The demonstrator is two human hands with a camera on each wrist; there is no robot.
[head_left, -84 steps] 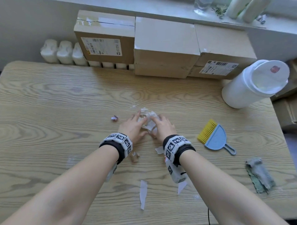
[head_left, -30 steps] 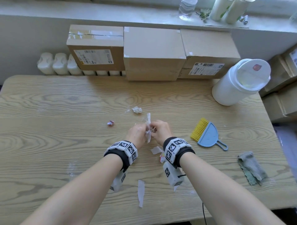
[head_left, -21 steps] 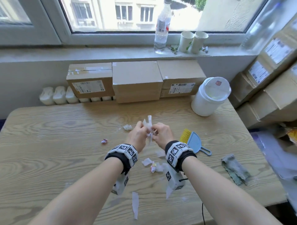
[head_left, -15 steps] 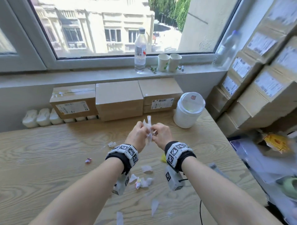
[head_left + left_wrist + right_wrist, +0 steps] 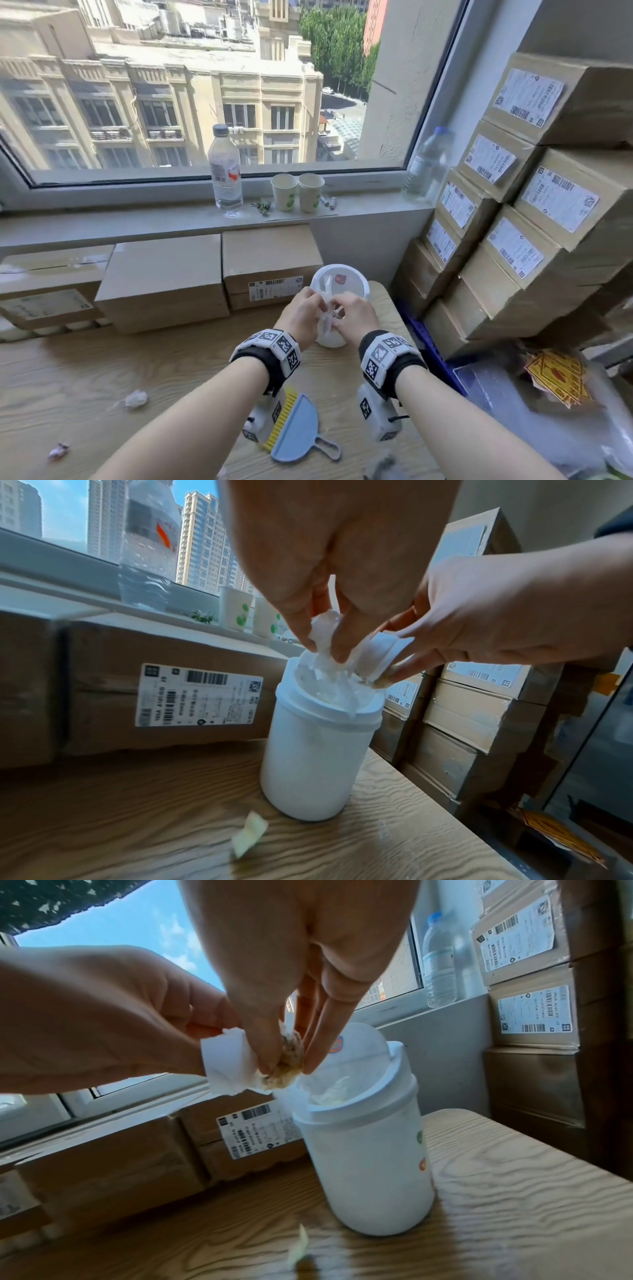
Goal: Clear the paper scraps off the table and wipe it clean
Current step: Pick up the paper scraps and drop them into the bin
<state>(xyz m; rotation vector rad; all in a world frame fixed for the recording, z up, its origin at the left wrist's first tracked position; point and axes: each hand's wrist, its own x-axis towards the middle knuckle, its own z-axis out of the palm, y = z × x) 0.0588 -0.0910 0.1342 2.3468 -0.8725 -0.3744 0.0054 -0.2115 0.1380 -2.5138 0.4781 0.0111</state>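
Both hands hold a bunch of paper scraps (image 5: 324, 310) just above the white swing-lid bin (image 5: 339, 284) at the table's far right. My left hand (image 5: 310, 308) pinches crumpled white paper (image 5: 323, 634) with its fingertips over the bin's opening. My right hand (image 5: 342, 310) pinches a brownish crumpled scrap (image 5: 286, 1066) right beside it. In the right wrist view the left hand (image 5: 103, 1020) grips a folded white piece (image 5: 226, 1064). The bin (image 5: 366, 1164) holds white paper inside, and its lid (image 5: 356, 1047) is tilted back.
A blue dustpan with a yellow brush (image 5: 294, 428) lies under my forearms, a grey cloth (image 5: 380, 466) at the front edge. Loose scraps (image 5: 135, 399) (image 5: 58, 450) lie at the left, and one (image 5: 248, 834) near the bin. Cardboard boxes (image 5: 161, 281) line the back; more stack at the right (image 5: 513, 240).
Both hands lifted the gathered scraps off the middle of the table and carried them right and back to above the bin. The head view swung up and right.
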